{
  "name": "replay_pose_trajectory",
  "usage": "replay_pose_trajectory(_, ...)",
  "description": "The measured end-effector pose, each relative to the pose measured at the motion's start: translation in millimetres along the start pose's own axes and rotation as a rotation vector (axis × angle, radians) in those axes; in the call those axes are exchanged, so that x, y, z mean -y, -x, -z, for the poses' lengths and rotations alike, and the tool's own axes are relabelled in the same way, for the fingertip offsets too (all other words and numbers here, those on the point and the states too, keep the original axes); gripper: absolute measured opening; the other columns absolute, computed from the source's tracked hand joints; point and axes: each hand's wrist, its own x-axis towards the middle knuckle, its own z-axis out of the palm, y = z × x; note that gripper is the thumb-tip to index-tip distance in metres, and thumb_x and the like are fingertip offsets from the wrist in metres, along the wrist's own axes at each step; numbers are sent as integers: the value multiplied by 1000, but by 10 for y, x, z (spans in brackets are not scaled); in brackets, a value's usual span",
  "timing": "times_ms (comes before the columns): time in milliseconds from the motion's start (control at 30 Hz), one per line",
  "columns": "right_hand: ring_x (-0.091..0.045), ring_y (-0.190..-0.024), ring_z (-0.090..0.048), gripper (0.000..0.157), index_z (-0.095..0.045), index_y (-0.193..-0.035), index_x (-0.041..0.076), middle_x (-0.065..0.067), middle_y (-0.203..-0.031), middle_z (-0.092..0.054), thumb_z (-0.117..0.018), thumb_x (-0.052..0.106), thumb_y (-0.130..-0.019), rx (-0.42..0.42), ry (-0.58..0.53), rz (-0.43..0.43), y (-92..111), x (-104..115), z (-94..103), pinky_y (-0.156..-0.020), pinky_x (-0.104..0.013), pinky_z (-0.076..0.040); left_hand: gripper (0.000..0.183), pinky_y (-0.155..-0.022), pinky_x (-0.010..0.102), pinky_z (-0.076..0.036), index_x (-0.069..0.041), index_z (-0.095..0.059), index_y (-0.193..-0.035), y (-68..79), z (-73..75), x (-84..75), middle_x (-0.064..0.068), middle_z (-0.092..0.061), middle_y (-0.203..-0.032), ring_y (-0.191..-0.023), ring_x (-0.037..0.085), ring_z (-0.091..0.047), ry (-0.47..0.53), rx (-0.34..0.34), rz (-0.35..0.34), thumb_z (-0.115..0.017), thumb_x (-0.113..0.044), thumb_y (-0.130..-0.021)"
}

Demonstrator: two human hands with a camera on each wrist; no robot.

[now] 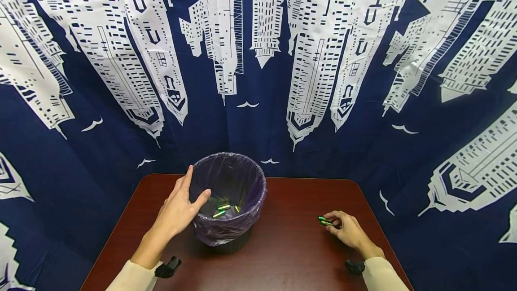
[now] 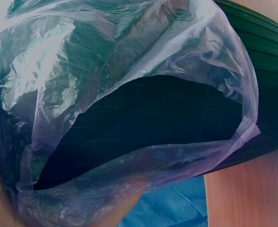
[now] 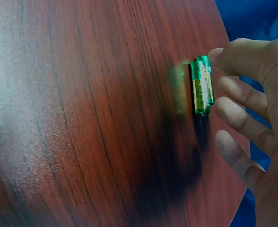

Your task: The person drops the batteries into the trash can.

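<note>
A dark waste bin stands on the table, lined with a thin, purplish plastic bag. My left hand is at the bin's near left rim, fingers extended along its outer side and thumb reaching over the rim. In the left wrist view the loose bag skirt overlaps part of that hand. Several green and gold batteries show inside the bin. On the right, two more such batteries lie side by side at the table surface. The fingertips of my right hand are right beside them, fingers loosely bent.
The reddish-brown wooden table has rounded far corners. Close behind it hangs a navy curtain printed with white upside-down skyscrapers. Dark wrist-worn devices sit at both cuffs.
</note>
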Motion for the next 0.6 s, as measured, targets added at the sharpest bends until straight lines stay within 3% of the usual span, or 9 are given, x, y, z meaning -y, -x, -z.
replay_pose_trajectory(300, -18, -103, -77, 32, -83, -129, 9, -10, -122, -82, -92, 4, -99, -5, 3, 7, 6, -45, -19, -85, -29, -65, 106, -125, 82, -48, -20, -3, -190, -8, 4, -20, 29, -29, -189, -160, 61, -55, -3, 1, -1, -62, -66, -114)
replay_pose_trajectory(600, -10, -96, -71, 30, -83, -128, 8, -10, -120, -80, -91, 4, -99, -17, 5, 17, 28, -89, -40, -80, -25, -61, 106, -125, 83, -48, -20, -4, -190, 0, -2, -16, 28, -29, -189, -160, 60, -54, -8, 3, 5, -62, -65, -114)
